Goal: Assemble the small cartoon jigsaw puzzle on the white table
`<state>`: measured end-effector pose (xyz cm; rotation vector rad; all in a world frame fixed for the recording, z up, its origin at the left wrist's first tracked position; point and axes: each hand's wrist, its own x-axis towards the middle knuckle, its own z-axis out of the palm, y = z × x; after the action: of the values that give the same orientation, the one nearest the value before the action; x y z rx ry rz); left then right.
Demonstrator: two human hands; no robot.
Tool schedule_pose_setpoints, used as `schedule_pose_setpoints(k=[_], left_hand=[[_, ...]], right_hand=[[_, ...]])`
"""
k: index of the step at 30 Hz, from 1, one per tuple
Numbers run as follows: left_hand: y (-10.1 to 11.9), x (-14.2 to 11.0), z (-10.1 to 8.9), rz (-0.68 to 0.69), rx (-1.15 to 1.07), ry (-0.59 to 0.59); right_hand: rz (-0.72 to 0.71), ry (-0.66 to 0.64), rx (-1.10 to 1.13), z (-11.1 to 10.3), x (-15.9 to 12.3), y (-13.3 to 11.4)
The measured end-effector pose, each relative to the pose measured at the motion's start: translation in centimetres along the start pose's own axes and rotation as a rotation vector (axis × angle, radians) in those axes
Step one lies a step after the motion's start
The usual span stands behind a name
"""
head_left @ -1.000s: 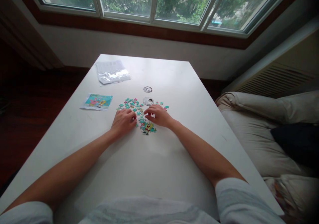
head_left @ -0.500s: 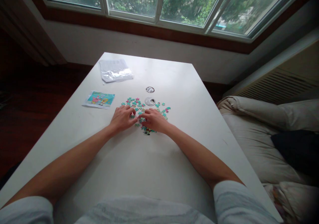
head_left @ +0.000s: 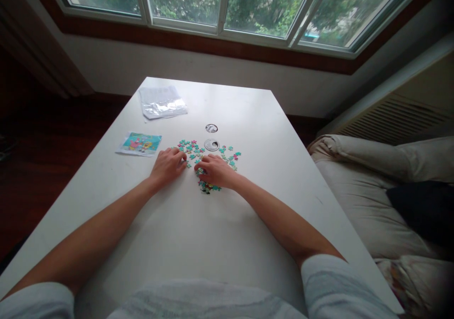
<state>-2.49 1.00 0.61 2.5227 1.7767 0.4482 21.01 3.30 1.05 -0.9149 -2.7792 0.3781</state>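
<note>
Puzzle pieces lying at mixed angles, long axes indistinct, left fingers, right fingers curled, pinch unclear

Teal-and-pink puzzle pieces, white table

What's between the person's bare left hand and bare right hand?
Small, mostly turquoise puzzle pieces lie on the smooth white table between the bare left hand and bare right hand, in the head view.
</note>
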Motion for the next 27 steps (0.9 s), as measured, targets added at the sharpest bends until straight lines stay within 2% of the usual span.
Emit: schedule_pose_setpoints(k=[5, 8, 10, 13, 18, 20, 22, 24, 27], left_hand=[[0.2, -0.1, 0.1, -0.021, 0.009, 0.083], [0.9, -0.3, -0.4, -0.003, 0.003, 0.088], [2.1, -0.9, -0.8, 0.036, 0.005, 0.062], [5.0, -2.2, -1.8, 0.135, 0.046, -0.021], [9.5, -4.4, -3.1, 0.343, 0.045, -0.121], [10.3, -4.9, -3.1, 0.433, -0.014, -0.19], [10.6, -5.1, -2.8, 0.482, -0.054, -0.235], [10.6, -5.1, -2.5, 0.486, -0.062, -0.251], [10.5, -5.2, -2.3, 0.465, -0.048, -0.241]], right_hand=[[0.0, 0.027, 0.026, 0.0, 0.0, 0.0], [-0.022, 0.084, 0.145, 0.0, -0.1, 0.0], [-0.067, 0.135, 0.28, -0.1, -0.3, 0.1], [-0.087, 0.197, 0.493, -0.2, -0.6, 0.7], [0.151, 0.246, 0.676, -0.4, -1.0, 2.7], [0.206, 0.209, 0.707, -0.5, -1.1, 3.2], [0.189, 0.147, 0.73, -0.7, -1.2, 3.4], [0.134, 0.114, 0.709, -0.9, -1.3, 3.3], [0.092, 0.139, 0.624, -0.9, -1.4, 3.1]])
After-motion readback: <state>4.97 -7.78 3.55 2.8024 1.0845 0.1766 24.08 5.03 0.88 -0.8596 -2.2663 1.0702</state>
